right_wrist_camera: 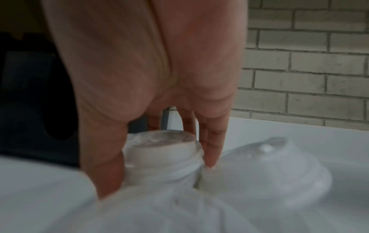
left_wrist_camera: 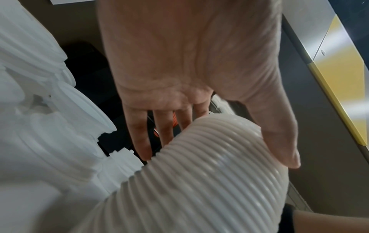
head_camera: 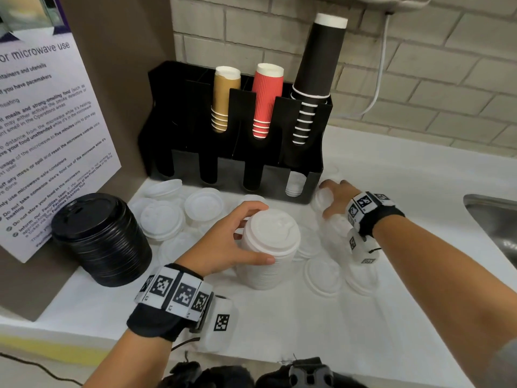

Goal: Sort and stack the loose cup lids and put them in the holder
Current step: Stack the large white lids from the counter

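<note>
A tall stack of white lids stands in the middle of the white counter, and my left hand grips it near the top, thumb in front and fingers behind. My right hand pinches a clear domed lid at the right end of the black holder. Loose white lids lie scattered before the holder. More clear lids lie by my right hand. One front slot of the holder has clear lids in it.
A stack of black lids sits at the left by a microwave notice. The holder's back slots carry tan cups, red cups and black cups. A steel sink lies at the right. A brick wall is behind.
</note>
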`<state>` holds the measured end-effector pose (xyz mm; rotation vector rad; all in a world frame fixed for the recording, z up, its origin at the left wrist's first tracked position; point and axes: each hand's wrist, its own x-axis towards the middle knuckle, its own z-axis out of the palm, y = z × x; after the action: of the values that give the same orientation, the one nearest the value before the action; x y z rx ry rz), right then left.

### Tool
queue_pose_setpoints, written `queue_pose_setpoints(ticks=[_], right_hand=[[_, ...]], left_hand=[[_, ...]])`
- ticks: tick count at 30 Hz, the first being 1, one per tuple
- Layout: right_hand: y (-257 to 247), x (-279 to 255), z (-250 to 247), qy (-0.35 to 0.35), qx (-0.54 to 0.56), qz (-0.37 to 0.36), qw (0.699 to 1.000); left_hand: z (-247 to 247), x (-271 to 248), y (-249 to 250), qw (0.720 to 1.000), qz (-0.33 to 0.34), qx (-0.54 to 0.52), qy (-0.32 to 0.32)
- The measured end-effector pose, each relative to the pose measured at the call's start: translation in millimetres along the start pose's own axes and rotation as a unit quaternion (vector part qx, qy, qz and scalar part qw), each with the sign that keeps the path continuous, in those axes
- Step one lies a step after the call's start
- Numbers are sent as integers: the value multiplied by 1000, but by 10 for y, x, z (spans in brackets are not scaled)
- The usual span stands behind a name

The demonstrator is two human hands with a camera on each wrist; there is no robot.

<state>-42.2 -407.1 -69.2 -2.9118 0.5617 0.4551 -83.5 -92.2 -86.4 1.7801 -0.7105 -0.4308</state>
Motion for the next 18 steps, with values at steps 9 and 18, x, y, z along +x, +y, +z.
queue_pose_setpoints(ticks=[9, 18], right_hand=[[354, -382, -330, 125, 217, 3, 968], [498, -264, -236, -34, 18, 74, 997]], left_hand=[[2, -10, -11, 1000, 5, -6, -2], [2, -2, -32, 1000, 8, -5, 0]])
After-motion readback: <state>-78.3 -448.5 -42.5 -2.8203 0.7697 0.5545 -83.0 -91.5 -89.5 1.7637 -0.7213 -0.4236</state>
